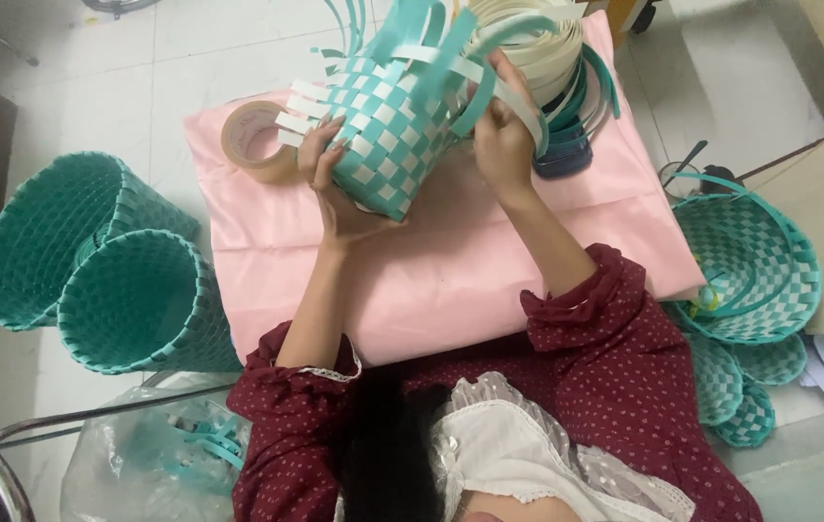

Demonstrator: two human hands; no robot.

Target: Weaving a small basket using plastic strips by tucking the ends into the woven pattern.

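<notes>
Half-woven teal-and-white basket (388,135) held above pink-covered tabletop (451,261). Left hand (335,184) cups its base; right hand (501,135) pinches a loose white strip (518,101). Tape roll (255,137) just beside.

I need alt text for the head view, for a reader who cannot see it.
Seen from above, a person's two hands hold a half-woven teal-and-white checked strap basket over a pink cloth: left hand cradles its base, right hand grips loose straps. A brown tape roll and coiled cream and teal straps lie on the cloth; finished teal baskets sit alongside.
</notes>
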